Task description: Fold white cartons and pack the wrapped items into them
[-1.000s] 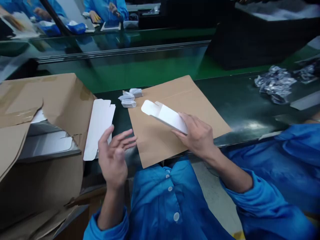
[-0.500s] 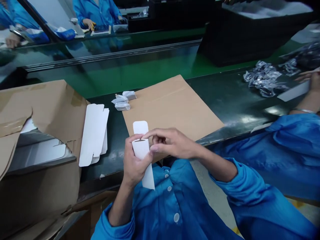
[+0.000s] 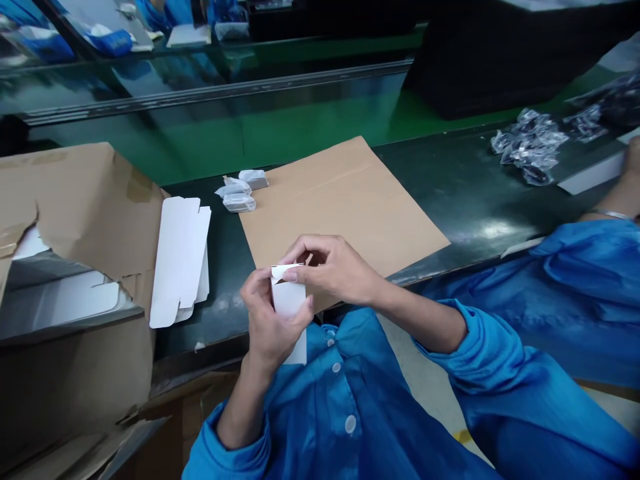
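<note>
A small white cardboard box stands tilted in front of my chest. My left hand is wrapped round its sides. At its upper end, my right hand pinches the top flap, which is bent over the opening; a narrow dark gap shows beneath it. The box's lower end hangs below my left palm. Past my hands, a sheet of brown cardboard lies on the dark green bench. By its left corner sit several small items in pale wrapping, their contents hidden.
Flat white box blanks lie stacked on the left, beside a torn large carton holding more blanks. Clear plastic bags are heaped at right, near a co-worker's arm. A black bin stands behind.
My right hand has folded the box's raised top flap over towards the opening and now pinches it. My left hand keeps its hold. The view has shifted slightly.
</note>
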The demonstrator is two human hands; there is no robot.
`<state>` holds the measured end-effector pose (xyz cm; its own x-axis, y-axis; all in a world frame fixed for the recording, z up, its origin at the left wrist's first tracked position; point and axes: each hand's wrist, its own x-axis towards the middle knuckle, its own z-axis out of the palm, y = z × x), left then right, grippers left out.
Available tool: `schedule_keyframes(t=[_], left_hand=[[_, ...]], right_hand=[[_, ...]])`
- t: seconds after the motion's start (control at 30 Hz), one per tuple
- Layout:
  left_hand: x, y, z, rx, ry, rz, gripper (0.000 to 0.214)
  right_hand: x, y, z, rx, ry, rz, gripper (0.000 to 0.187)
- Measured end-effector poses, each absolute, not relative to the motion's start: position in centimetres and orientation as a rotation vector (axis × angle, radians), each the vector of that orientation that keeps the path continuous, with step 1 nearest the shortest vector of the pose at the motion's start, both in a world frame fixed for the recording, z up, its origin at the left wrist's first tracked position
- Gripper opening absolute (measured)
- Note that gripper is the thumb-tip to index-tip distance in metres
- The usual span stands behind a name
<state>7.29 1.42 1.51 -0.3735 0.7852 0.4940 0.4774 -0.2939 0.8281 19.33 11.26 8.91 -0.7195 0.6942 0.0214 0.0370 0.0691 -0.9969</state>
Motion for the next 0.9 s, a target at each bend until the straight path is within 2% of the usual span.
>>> schedule_keyframes(t=[0.13,0.3,0.47,0.53,0.6,0.7,0.8,0.9], left_hand=[[7.4,0.9,2.1,1.493,1.715,1.581,0.105],[6.5,0.2,3.0,1.710,1.806,1.353,0.081],[7.1,-0.7,2.6,1.692,1.749,1.351,0.072],[7.4,-0.4,2.2,1.570,1.745,1.404,0.069],[7.2,0.6,1.9,1.331,1.734,1.518,0.063],[6.2,3.2,1.2,0.741,1.576,1.751,0.047],[4.8,5.6,0.3,0.344,1.405,1.925,0.038],[3.8,6.6,-0.6,0.284,1.396,2.043,0.035]], right_hand=[[19.9,10.3,8.7,-0.612,-1.912,1.474,0.014],[20.7,9.8,8.1,-0.416,-2.161,1.101,0.019],[20.9,7.8,6.1,-0.351,-2.127,0.816,0.020],[20.7,7.8,5.8,-0.365,-2.148,0.781,0.021],[19.7,9.3,6.1,-0.368,-2.281,0.910,0.026],[15.8,14.4,6.9,-0.673,-2.417,0.985,0.038],[10.0,20.0,6.6,-1.099,-2.500,0.602,0.034],[5.7,22.8,5.3,-1.123,-2.608,0.509,0.030]])
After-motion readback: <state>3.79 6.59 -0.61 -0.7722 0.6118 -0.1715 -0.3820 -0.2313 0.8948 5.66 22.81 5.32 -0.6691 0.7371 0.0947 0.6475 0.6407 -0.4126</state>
